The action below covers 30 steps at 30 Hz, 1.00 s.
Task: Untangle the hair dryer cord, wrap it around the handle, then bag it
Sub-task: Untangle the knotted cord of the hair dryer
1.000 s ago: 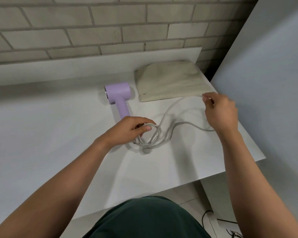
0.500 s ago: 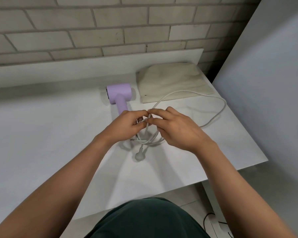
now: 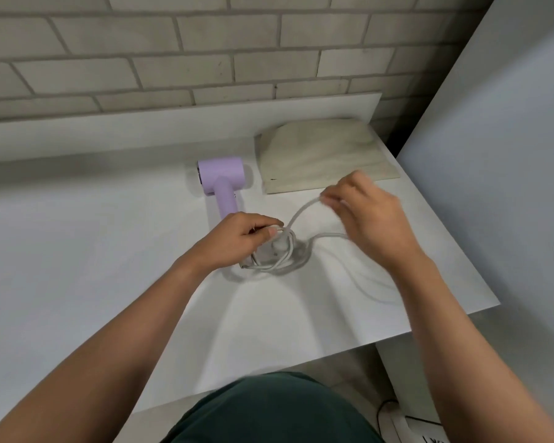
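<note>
A lilac hair dryer (image 3: 222, 178) lies flat on the white table (image 3: 77, 251), handle pointing toward me. Its grey cord (image 3: 279, 260) forms a tangled coil at the foot of the handle. My left hand (image 3: 237, 241) pinches the coil at its top, covering the handle's end. My right hand (image 3: 371, 219) is raised to the right and grips one strand, which runs taut from the coil up to its fingertips. A beige cloth bag (image 3: 323, 155) lies flat behind, right of the dryer. The plug sits inside the coil, blurred.
A brick wall (image 3: 205, 49) stands behind a raised white ledge. A tall grey panel (image 3: 499, 155) rises beside the table's right edge. The table's front edge runs diagonally near my body; black cables lie on the floor at bottom right.
My right hand left the coil, where it met the left hand, and pulled a strand up and to the right. The wide loop lying at the right has shrunk. The left hand stayed put.
</note>
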Tool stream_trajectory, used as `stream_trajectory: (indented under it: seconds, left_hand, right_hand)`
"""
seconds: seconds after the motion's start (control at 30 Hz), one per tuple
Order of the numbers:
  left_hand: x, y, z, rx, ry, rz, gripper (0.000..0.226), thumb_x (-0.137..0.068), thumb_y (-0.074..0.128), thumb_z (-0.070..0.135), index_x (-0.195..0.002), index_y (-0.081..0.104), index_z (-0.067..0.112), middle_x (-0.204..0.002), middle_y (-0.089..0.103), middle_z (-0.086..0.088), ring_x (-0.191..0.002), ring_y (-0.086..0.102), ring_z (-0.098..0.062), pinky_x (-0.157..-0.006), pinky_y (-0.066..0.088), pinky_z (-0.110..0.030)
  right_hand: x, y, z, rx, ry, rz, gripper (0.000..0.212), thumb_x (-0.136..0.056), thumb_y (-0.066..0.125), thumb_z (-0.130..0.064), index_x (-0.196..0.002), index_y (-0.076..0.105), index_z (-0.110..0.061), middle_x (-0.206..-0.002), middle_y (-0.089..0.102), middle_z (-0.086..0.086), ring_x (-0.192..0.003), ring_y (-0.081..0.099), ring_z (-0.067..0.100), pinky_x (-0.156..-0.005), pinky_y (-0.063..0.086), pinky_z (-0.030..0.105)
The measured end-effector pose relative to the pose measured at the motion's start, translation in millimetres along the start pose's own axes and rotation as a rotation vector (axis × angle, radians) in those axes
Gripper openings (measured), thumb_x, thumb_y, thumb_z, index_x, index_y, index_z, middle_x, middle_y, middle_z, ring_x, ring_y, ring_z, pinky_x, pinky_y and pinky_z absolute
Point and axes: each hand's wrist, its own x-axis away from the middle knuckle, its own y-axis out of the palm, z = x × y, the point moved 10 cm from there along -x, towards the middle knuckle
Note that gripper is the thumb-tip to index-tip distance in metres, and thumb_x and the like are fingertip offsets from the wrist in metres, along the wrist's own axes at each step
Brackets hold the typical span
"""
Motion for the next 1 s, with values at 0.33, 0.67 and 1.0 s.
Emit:
stream_trajectory:
  seconds: [0.33, 0.67, 1.0]
  left_hand:
    - [0, -6, 1, 0.073, -0.025, 0.011, 0.02, -0.101, 0.064, 0.026, -0.118, 0.076, 0.023, -0.078, 0.071, 0.011, -0.071, 0.065, -0.008, -0.074, 0.053, -0.022]
    - [17, -9, 28, 0.148, 0.057, -0.081, 0.02, -0.093, 0.073, 0.013, -0.11, 0.081, 0.021, -0.09, 0.067, 0.005, -0.072, 0.07, -0.021, -0.074, 0.059, -0.025]
    - [23, -17, 21, 0.173, 0.037, 0.012, 0.019, -0.097, 0.068, 0.01, -0.109, 0.079, 0.021, -0.094, 0.076, 0.005, -0.07, 0.071, -0.02, -0.077, 0.058, -0.029]
  right_hand:
    - [11, -2, 89, 0.071, 0.44, -0.044, 0.024, -0.106, 0.053, -0.025, -0.113, 0.073, -0.015, -0.105, 0.062, 0.004, -0.088, 0.06, 0.029, -0.078, 0.048, 0.04]
    - [37, 91, 101, 0.01, 0.513, -0.414, 0.023, -0.106, 0.054, -0.021, -0.116, 0.074, -0.014, -0.108, 0.061, 0.01, -0.099, 0.063, 0.035, -0.081, 0.05, 0.041]
    - [32, 87, 23, -0.418, 0.315, -0.53, 0.046, -0.093, 0.05, 0.005, -0.125, 0.072, -0.021, -0.122, 0.069, -0.013, -0.11, 0.062, 0.003, -0.094, 0.046, 0.014]
